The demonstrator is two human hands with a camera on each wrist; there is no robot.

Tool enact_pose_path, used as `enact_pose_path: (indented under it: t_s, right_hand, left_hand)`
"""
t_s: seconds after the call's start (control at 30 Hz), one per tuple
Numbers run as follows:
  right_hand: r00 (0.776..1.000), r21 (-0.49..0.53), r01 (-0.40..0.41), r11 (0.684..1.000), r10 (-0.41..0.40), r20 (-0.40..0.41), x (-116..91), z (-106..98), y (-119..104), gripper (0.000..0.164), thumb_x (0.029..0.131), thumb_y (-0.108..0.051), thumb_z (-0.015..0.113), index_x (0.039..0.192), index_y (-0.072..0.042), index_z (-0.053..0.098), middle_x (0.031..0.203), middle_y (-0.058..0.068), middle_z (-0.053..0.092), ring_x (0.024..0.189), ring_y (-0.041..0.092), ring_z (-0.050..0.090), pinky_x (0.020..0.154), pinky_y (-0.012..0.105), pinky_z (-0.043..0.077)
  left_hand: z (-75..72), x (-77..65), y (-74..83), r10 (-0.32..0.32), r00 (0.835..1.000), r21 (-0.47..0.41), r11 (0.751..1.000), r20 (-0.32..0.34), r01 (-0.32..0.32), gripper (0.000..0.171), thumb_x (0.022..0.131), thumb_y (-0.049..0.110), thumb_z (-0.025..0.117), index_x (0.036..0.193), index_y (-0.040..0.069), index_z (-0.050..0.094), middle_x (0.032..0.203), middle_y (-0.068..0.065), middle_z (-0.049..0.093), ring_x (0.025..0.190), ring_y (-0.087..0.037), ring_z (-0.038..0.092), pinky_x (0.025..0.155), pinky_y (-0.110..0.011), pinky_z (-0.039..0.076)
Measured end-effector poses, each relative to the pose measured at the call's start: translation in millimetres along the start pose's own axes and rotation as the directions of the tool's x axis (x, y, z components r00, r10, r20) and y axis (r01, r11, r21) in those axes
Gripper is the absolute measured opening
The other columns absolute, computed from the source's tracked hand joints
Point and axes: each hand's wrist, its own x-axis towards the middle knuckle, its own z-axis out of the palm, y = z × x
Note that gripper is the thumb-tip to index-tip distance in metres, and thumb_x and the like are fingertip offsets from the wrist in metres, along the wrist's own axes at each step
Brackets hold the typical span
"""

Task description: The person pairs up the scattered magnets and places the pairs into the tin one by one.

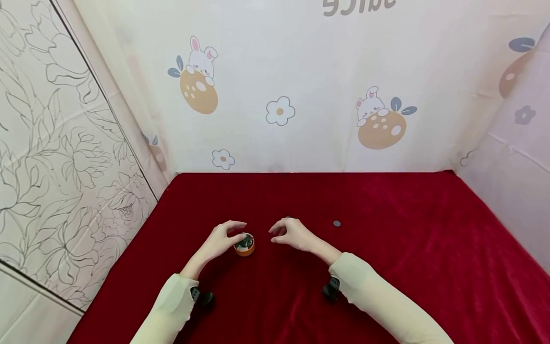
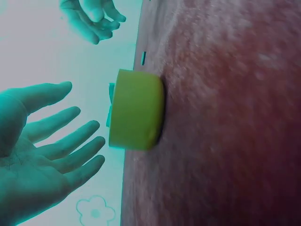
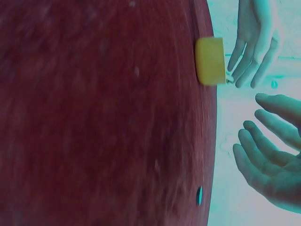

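Patterned curtain [image 1: 318, 62] hangs behind the far edge of the bench. Bench wears a red cloth [image 1: 408, 253], wrinkled at the near right; soft cover probably stops small stuff from sliding.

Both arms come in from the near side in pale sleeves, left sleeve [image 1: 163, 310] and right sleeve [image 1: 382, 296], angled inward so the hands meet around the middle. Left hand [image 1: 221, 239] hovers at the left of the tub, palm inward, fingers spread and loosely bent, thumb overlapping the rim in the head view; can't tell if it touches. Right hand [image 1: 296, 235] hangs right of the tub, well apart from it, fingers spread and slightly bent, palm facing the left hand. Neither pinches anything. Facing palms look like a ready pose, both within easy reach of the tub.

Orange tub [image 1: 244, 253] stands upright on the cloth, left of centre, mouth up, likely so the contents stay in. Black wrist cameras [image 1: 331, 290] sit under the cuffs, presumably aimed at each hand's work. Dark pieces [image 1: 245, 242] fill the tub, some poking above the rim. Grey disc [image 1: 337, 223] lies flat, right of and farther than the right hand.
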Motion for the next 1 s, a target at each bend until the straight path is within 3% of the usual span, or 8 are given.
enact_pose_path:
  t_s: [0.23,0.6,0.8,1.0]
  right_hand:
    - [0.999,-0.005,-0.035,0.999,0.035,-0.012,-11.1,-16.5,14.2,0.023,0.08,-0.01,0.065,0.099,0.003,0.064,0.096,0.014,0.062,0.075,0.019,0.058,0.059,0.021,0.045]
    - [0.995,-0.019,-0.086,0.996,0.085,-0.06,-27.7,-41.4,33.0,0.025,0.079,-0.01,0.064,0.1,0.004,0.064,0.095,0.016,0.061,0.075,0.02,0.059,0.06,0.024,0.046]
    - [0.99,-0.031,-0.112,0.993,0.109,-0.094,-36.3,-54.8,43.5,0.025,0.079,-0.009,0.065,0.1,0.004,0.063,0.094,0.017,0.062,0.076,0.02,0.059,0.06,0.025,0.046]
    - [0.986,-0.05,-0.136,0.989,0.13,-0.109,-45.0,-67.5,54.4,0.026,0.079,-0.009,0.064,0.101,0.005,0.063,0.093,0.018,0.063,0.075,0.02,0.059,0.06,0.026,0.046]
  left_hand:
    - [7.9,12.2,7.8,0.039,0.999,-0.002,0.999,0.005,-0.039,0.037,0.085,0.022,0.059,0.119,0.006,0.055,0.12,-0.009,0.054,0.113,-0.027,0.047,0.09,-0.043,0.039]
    - [22.6,34.5,21.5,0.056,0.998,-0.025,0.998,0.035,-0.055,0.037,0.086,0.019,0.059,0.119,0.006,0.055,0.12,-0.008,0.053,0.112,-0.026,0.048,0.09,-0.041,0.04]
    - [30.1,44.1,31.1,0.101,0.992,-0.042,0.994,0.074,-0.098,0.037,0.087,0.02,0.057,0.12,0.003,0.053,0.12,-0.011,0.053,0.111,-0.031,0.048,0.09,-0.043,0.04]
    - [38.7,53.8,33.6,0.109,0.99,-0.042,0.993,0.086,-0.106,0.036,0.087,0.02,0.057,0.119,0.004,0.054,0.119,-0.01,0.054,0.11,-0.027,0.049,0.09,-0.041,0.041]
